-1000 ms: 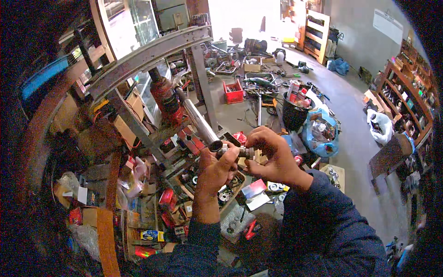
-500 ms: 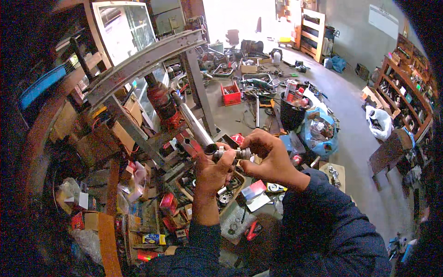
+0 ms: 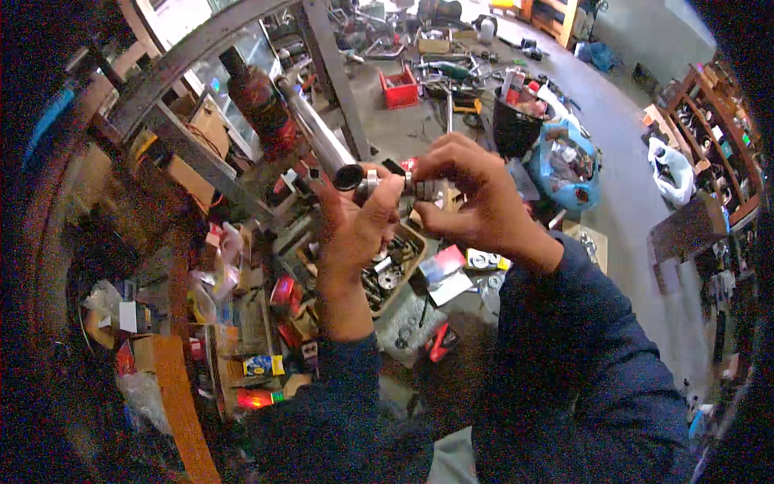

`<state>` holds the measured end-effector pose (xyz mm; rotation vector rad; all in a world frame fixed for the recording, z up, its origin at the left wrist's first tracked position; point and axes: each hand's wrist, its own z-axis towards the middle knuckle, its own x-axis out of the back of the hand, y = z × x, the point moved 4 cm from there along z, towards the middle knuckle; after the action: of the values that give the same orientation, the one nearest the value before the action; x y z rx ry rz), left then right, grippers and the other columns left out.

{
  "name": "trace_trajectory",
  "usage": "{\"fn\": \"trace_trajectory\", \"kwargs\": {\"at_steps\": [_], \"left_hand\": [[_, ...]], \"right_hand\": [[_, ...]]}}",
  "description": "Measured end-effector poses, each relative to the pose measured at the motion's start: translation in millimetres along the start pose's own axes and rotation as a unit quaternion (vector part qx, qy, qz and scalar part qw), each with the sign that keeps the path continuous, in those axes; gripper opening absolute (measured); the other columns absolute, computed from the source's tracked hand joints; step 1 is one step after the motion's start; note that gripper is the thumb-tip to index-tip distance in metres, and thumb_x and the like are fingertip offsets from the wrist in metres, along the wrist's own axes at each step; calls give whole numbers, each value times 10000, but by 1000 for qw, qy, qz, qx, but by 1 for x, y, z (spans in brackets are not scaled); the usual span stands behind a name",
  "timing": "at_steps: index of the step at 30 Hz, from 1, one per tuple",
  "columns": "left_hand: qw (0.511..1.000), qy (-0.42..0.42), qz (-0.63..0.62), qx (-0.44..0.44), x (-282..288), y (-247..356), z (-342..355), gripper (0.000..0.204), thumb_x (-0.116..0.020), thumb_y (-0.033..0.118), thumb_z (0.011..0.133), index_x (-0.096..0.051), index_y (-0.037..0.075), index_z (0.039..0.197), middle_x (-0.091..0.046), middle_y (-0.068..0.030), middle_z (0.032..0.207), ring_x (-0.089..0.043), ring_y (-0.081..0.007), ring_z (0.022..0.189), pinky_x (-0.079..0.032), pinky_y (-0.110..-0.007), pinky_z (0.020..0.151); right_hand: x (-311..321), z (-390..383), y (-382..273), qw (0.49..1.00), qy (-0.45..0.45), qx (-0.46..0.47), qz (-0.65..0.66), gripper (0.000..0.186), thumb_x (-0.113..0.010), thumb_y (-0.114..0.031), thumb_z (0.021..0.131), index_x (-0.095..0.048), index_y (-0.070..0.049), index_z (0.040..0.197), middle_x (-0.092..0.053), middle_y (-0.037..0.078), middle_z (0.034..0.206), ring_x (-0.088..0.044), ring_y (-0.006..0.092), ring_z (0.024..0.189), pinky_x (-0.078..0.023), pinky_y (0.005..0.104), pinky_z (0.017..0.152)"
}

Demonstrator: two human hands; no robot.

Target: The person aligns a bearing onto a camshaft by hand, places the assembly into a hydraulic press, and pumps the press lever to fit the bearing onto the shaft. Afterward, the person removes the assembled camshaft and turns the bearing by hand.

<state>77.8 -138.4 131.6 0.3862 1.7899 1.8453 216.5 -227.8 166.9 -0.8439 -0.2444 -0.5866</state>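
Note:
Near the middle of the head view, my left hand (image 3: 355,230) is closed around a short, shiny metal piece (image 3: 369,185) with ring-like steps, perhaps a small shaft. My right hand (image 3: 488,194) has its thumb and fingertips curled around the right end of the same piece. My fingers cover much of its middle, so I cannot tell whether it is one part or two. Just behind my left fingers ends a bright metal tube (image 3: 318,133), its dark hollow mouth facing me. It slants up beside a red bottle jack (image 3: 262,109) in a grey press frame (image 3: 329,73).
Below my hands stands a tray (image 3: 415,270) of metal parts, beside a white-and-red box (image 3: 443,262). Red-handled pliers (image 3: 438,343) lie nearer me. Farther off are a red bin (image 3: 399,89), a black bucket (image 3: 516,125) and a blue bag (image 3: 568,165). Shelves (image 3: 709,129) line the right.
The view has tipped down, so the surroundings sit higher in the picture. Both hands still hold the metal piece and stay near the tube's end.

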Motion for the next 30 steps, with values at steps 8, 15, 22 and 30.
{"fn": "trace_trajectory", "kwargs": {"at_steps": [8, 15, 22, 30], "left_hand": [[997, -44, 36, -50, 4, 2, 7, 220, -693, 226, 856, -570, 56, 922, -552, 4, 613, -487, -58, 432, -380, -209, 373], [995, -79, -11, -67, 4, -7, 14, 201, -682, 224, 861, -577, 66, 930, -564, 0, 628, -508, -62, 458, -385, -214, 380], [998, -65, -11, 5, 10, -15, 17, 232, -668, 247, 858, -571, 54, 944, -570, -13, 651, -511, -68, 473, -402, -217, 398], [997, -52, 56, -2, 20, -12, 17, 230, -657, 244, 861, -572, 57, 965, -575, -16, 659, -518, -69, 487, -414, -220, 414]], "right_hand": [[-14, -3, 26, 932, -46, -281, 226, 274, -710, -9, 789, -593, 18, 1035, -621, 15, 890, -584, 76, 835, -477, 230, 771], [-11, -6, 29, 929, -26, -233, 285, 267, -694, -64, 810, -570, 6, 1036, -617, -1, 804, -580, 71, 745, -489, 227, 724], [-11, -2, 22, 1000, 12, -11, -11, 299, -690, -19, 763, -572, 9, 1037, -594, 60, 1021, -576, 96, 891, -487, 230, 732], [-21, -6, 35, 975, -9, -180, 127, 312, -683, -43, 767, -572, 14, 1053, -597, 34, 945, -566, 79, 864, -486, 250, 732]]}}
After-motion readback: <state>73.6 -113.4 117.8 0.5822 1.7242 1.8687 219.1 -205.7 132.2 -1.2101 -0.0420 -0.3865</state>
